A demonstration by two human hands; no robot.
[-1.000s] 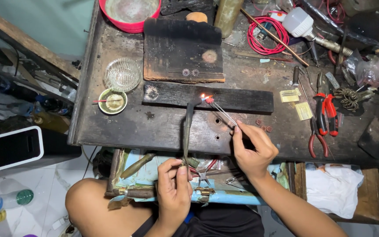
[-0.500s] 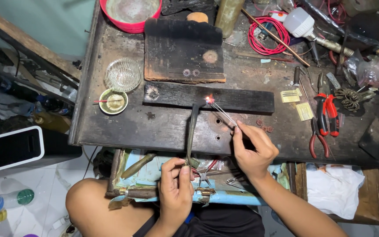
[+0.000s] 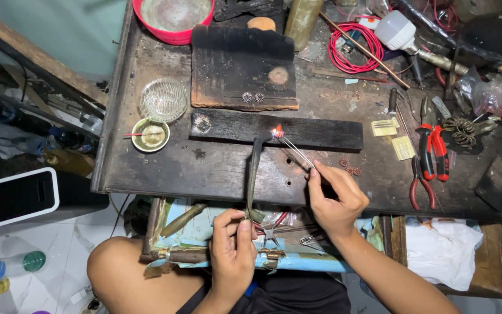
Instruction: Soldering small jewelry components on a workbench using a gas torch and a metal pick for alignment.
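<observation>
**Flame and tweezers meeting on the charred block**

A dark, scorched desk (image 3: 146,168) is taking up most of the view, crowded with tools. A long charred wooden block (image 3: 321,131) is lying across its middle, and a larger burnt board (image 3: 233,58) is sitting just behind it with two small round filigree pieces (image 3: 253,97) near its front edge. A red bowl (image 3: 175,17) is standing at the back, a clear glass dish (image 3: 162,99) and a small green dish (image 3: 150,135) to the left, red-handled pliers (image 3: 431,151) and a coil of red wire (image 3: 352,49) to the right. Below the desk edge an open drawer (image 3: 204,232) is showing, and a pale tiled floor (image 3: 42,256) is lying beyond.

The left hand (image 3: 232,256) is hanging low in front of the drawer, its fingers curled tight around the base of a blowtorch (image 3: 254,174) whose thin pipe is running up to the block. The right hand (image 3: 335,197) is resting over the desk's front edge, its fingers pinching slim tweezers (image 3: 296,151) that are slanting up and left. A small glowing workpiece (image 3: 277,132) is sitting on the charred block, right where the torch tip and tweezer tips are meeting.
</observation>
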